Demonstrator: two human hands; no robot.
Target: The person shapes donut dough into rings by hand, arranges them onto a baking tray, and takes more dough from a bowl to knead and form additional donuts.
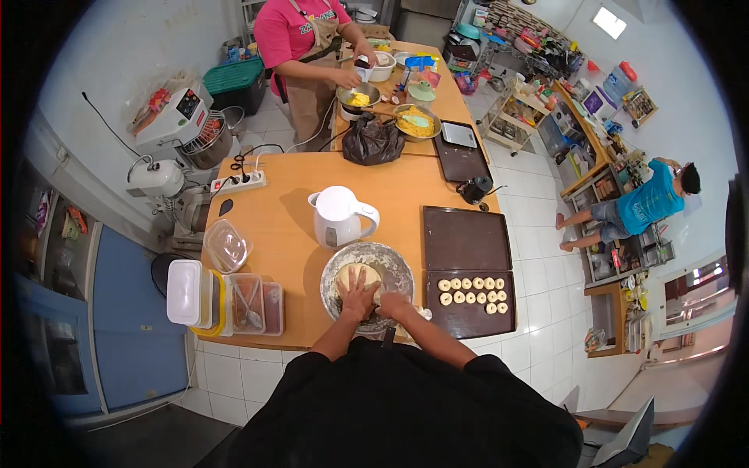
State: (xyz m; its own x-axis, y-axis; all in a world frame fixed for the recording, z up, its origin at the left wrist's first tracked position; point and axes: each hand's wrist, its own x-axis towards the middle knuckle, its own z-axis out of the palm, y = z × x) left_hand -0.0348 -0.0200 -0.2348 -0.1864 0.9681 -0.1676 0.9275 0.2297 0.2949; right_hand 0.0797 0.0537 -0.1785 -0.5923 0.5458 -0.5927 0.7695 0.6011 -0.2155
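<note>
Head view: metal mixing bowl (401, 271) has dough (375, 278) in it, inner wall floury. Dark baking tray (460, 325) at right holds rows of small ring-shaped dough pieces (466, 284); second dark tray (466, 239) just beyond it. Left side of table: clear plastic container (248, 290) with a utensil inside, next to one with reddish-brown contents (273, 309). Far end, pan (418, 137) of yellow food. White electric kettle (341, 220) just beyond bowl.

Dough sits in bowl, under left hand (356, 297): palm down, fingers spread, pressing on top, not pinching. Right hand (395, 306) at bowl's right near side, fingers curled; can't tell if gripping rim or anything else. Both forearms reach forward from lower edge, converging on bowl.
</note>
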